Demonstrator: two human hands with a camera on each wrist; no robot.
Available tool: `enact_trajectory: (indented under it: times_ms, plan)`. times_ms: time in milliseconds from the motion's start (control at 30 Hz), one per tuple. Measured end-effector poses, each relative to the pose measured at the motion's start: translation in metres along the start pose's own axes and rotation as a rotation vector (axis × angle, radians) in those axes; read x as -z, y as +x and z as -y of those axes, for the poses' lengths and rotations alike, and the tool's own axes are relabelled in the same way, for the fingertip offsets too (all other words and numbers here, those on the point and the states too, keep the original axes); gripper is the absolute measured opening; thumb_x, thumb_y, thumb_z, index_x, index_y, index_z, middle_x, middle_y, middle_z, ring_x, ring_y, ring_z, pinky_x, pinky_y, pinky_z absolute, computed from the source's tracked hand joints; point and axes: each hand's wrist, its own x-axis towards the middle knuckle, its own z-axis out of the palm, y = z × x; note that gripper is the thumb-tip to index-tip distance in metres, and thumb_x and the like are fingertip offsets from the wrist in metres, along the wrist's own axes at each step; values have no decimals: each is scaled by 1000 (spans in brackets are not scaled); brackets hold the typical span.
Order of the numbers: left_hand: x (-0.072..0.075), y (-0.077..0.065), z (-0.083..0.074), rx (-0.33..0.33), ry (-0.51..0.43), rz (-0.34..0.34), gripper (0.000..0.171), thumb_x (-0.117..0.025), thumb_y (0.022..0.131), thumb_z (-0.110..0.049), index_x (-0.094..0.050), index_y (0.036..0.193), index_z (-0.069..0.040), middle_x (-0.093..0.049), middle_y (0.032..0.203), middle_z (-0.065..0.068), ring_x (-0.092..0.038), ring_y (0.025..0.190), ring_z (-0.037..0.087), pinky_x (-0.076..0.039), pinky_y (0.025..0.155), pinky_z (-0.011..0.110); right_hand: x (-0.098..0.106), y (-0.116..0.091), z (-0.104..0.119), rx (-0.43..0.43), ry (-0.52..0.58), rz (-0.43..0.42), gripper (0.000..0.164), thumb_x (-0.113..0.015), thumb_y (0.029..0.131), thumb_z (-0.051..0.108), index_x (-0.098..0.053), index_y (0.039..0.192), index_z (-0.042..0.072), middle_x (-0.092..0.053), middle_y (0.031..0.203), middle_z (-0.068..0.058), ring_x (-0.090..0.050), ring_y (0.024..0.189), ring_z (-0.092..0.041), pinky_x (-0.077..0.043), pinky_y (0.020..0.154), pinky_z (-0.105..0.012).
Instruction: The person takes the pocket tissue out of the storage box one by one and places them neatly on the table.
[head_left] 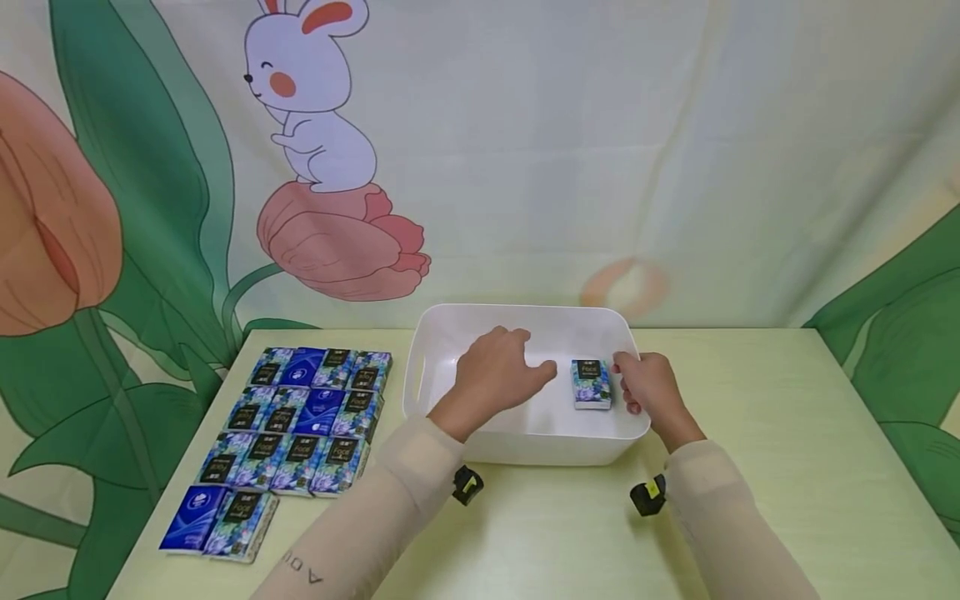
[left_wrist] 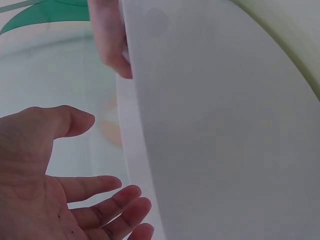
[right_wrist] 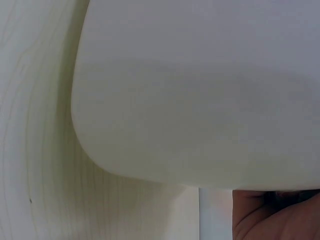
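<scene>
A white plastic storage bin (head_left: 540, 451) stands near the table's back edge. Its right end is gripped by my right hand (head_left: 654, 387), with fingertips showing on the inside of the wall. Over the bin's left half hovers my left hand (head_left: 497, 372), holding nothing, thumb apart from the fingers. In the left wrist view, that hand (left_wrist: 75, 175) has its fingers loosely extended near the bin's rim. Inside the bin, toward the right end, lies one floral tissue pack (head_left: 591, 385). The bin wall (right_wrist: 200, 115) fills most of the right wrist view and partly hides the right hand (right_wrist: 282, 220).
Left of the bin, several tissue packs (head_left: 302, 458) lie in close rows on the pale wooden table (head_left: 780, 433), some floral, some plain blue (head_left: 194, 518). A printed curtain (head_left: 525, 167) hangs behind the table. Black devices (head_left: 648, 496) sit at both wrists.
</scene>
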Motion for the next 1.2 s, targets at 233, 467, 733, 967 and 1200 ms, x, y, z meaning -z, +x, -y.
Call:
enact_trajectory:
  times_ms: [233,467,733,967,1200]
  plan:
    - [-21,26,-23,48,78,158,38,-63,90,-49,-70,93,-11,-61,82,3,-56,68,19,-43,51,33,5,0,-1,12,7,-7,31,-45,99,23,-57,103,-6,-44,61,0,-38,46,-9,-35,41,-22]
    - [-45,45,-44,67,138,259,37,-61,92,-51,-63,81,-16,-52,69,0,-51,62,17,-40,52,31,7,-2,0,24,23,-6,29,-45,98,21,-57,101,-6,-43,60,1,-37,45,-9,-34,41,-22]
    - [-83,54,-56,89,176,236,42,-67,88,-56,-65,77,-16,-57,68,-2,-54,61,14,-46,55,29,0,-1,-4,55,13,-8,29,-47,93,20,-58,95,-6,-43,56,1,-35,42,-8,-33,40,-22]
    - [-94,49,-65,-25,392,140,21,-66,93,-35,-75,90,-17,-68,77,-1,-67,72,13,-55,63,31,-2,-2,-4,63,9,-18,27,-47,92,19,-59,91,-5,-42,55,2,-34,42,-8,-33,40,-23]
    - [-81,51,-58,-63,293,200,19,-73,84,-33,-69,82,-14,-61,70,-2,-58,63,13,-50,56,28,3,-2,-4,60,-9,-32,26,-47,92,20,-58,89,-3,-42,54,1,-35,42,-8,-33,40,-23]
